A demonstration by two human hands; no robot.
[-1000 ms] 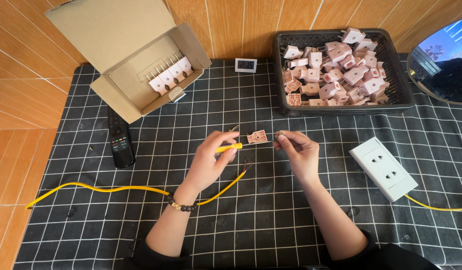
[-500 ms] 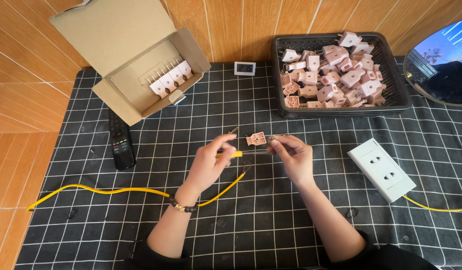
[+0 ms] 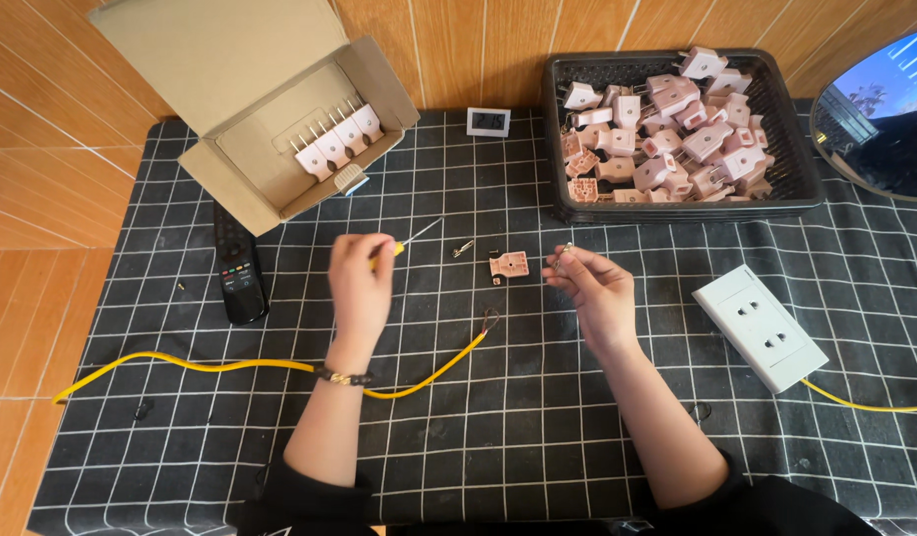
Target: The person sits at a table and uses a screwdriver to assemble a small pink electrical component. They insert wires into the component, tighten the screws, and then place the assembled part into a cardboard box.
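Left hand is closed around a small yellow-handled screwdriver, its thin metal shaft poking up and to the right past the knuckles. Right hand is pinched shut too, thumb and forefinger nipping a tiny metal part at the fingertips; too small to tell exactly what it is.

Between the two hands, flat on the black checked cloth, lies the open pink plug half, touched by neither hand. Just left of it sit a small metal clip and a dark screw. Below the plug half, the bared end of the yellow cable curls into a loop and runs off past the left wrist.

Further out: a black basket heaped with pink plugs above the right hand, a white socket block to its right, a cardboard box with finished plugs above the left hand, a remote control beside it.

Risks, as I judge them: that pinched part is tiny, so a slack grip would drop it onto the dark cloth, where it would be hard to find. The loose screw and clip could be swept off by a wrist or sleeve.
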